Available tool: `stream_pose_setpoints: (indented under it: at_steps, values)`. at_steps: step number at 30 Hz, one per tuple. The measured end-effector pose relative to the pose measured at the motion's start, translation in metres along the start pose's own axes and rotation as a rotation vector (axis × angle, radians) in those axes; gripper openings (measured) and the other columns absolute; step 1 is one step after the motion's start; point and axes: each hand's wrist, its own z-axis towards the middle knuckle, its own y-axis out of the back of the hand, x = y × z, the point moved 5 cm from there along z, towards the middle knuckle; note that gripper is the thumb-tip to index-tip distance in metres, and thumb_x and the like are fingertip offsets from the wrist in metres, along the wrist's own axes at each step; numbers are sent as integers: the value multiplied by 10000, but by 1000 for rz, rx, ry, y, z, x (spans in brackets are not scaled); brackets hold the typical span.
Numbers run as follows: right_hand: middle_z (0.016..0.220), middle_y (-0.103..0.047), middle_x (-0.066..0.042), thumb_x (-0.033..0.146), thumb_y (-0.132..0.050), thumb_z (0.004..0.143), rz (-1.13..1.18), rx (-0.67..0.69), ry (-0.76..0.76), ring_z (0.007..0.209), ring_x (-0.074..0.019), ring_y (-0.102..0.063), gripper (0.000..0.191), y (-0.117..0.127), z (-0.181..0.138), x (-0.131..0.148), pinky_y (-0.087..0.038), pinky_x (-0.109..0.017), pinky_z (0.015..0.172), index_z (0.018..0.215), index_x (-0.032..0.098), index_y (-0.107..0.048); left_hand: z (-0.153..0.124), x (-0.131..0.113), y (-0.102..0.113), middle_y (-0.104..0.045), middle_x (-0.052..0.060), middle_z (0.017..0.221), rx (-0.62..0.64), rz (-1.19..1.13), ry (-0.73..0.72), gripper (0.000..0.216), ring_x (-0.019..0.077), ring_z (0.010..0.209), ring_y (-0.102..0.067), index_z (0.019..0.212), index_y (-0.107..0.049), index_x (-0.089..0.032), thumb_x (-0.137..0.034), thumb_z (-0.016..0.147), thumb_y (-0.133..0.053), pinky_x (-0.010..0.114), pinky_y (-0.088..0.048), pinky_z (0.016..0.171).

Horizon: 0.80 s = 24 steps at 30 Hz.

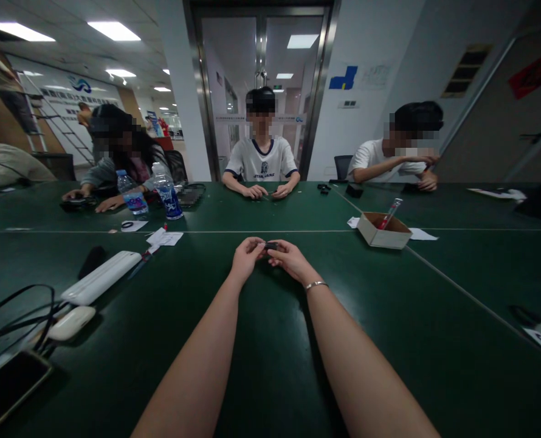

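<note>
The open box [379,236] stood on the green worktop [270,377], a red-and-clear tool [391,213] leaning inside it and white paper [422,235] showing beside it. To the left of the box, the person's left hand [247,258] and right hand [290,260] came together. The grip of both was clamped on a small black item [271,246], held between them left of the box; its exact kind was too small to tell. A bracelet [317,285] circled the right wrist. Farther left of the box, two plastic bottles [170,198] stood near each other. Well to its left and nearer the person lay a long white device [104,277] and a dark flat device [10,392]. Beyond the box sat two co-workers in white tops, one [262,159] to its left, the other [371,152] roughly behind it with one arm raised.
</note>
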Motion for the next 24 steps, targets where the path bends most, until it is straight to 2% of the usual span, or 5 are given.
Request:
stream_pose_setpoints:
  at_steps: [3, 5, 11, 18, 24]
  values:
    - [787, -657, -11, 223, -834, 627, -3, -28, 41, 576, -112, -605, 428, 13, -6, 3, -483, -194, 490, 1007, 185, -641, -1, -2, -3, -678, 68, 862, 30, 156, -31, 285, 180, 776, -645, 854, -664, -161, -383, 698, -752, 287, -510, 704]
    - [771, -651, -5, 205, -815, 627, 7, -34, 34, 569, -107, -597, 449, 15, -9, 4, -463, -184, 478, 1040, 199, -638, -1, -3, -1, -681, 64, 828, 6, 205, -42, 244, 174, 758, -639, 843, -670, -158, -366, 725, -722, 285, -503, 699]
    - [758, -646, -9, 146, -774, 610, 52, -62, 0, 596, -119, -601, 415, 13, -12, 3, -472, -196, 504, 998, 199, -636, 0, -1, 4, -666, 45, 759, -70, 187, -15, 245, 137, 649, -592, 813, -638, -152, -384, 751, -686, 252, -468, 619]
    - [750, -672, -43, 233, -714, 740, 87, 10, -27, 601, -130, -611, 273, 11, -10, 2, -481, -208, 540, 998, 179, -639, 0, 1, 1, -624, 16, 676, -52, 177, -17, 332, 119, 579, -551, 788, -623, -151, -465, 718, -705, 236, -439, 570]
    - [750, -674, -56, 299, -689, 803, 94, 25, -49, 603, -140, -615, 246, 9, -10, 2, -477, -219, 541, 1008, 172, -642, -1, 2, 1, -601, 7, 620, -53, 186, -23, 407, 118, 549, -544, 778, -612, -156, -553, 716, -678, 220, -413, 518]
